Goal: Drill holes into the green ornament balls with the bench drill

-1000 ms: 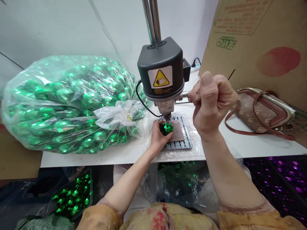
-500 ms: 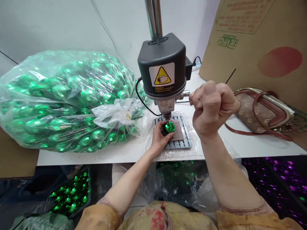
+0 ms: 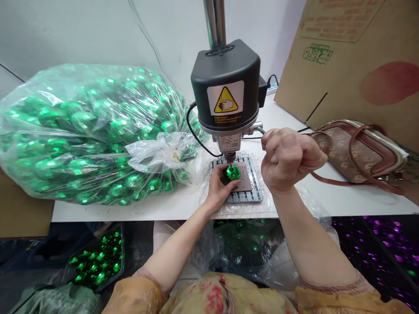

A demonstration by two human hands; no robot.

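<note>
A shiny green faceted ball (image 3: 233, 172) rests on a brown board (image 3: 245, 181) over the slotted metal base (image 3: 255, 197) of a small drill press (image 3: 225, 87). My left hand (image 3: 218, 185) is closed around the ball's left side, thumb in front and fingers behind. Directly above, the drill's chuck (image 3: 230, 157) points down, its bit at the top of the ball. My right hand (image 3: 290, 159) is wrapped round the feed lever (image 3: 261, 129) at the machine's right side; most of the lever is hidden in the fist.
A tied clear bag (image 3: 94, 135) of green balls fills the table's left. A handbag (image 3: 363, 148) and a cardboard sheet (image 3: 347, 61) stand on the right. Below the edge are a tray of green balls (image 3: 98, 257) and purple shiny pieces (image 3: 386, 244). Dark shavings litter the white table (image 3: 131, 213).
My right hand has come down a little with the lever, and the drill's bit now meets the top of the ball. My left hand keeps its hold. The view has shifted slightly.
</note>
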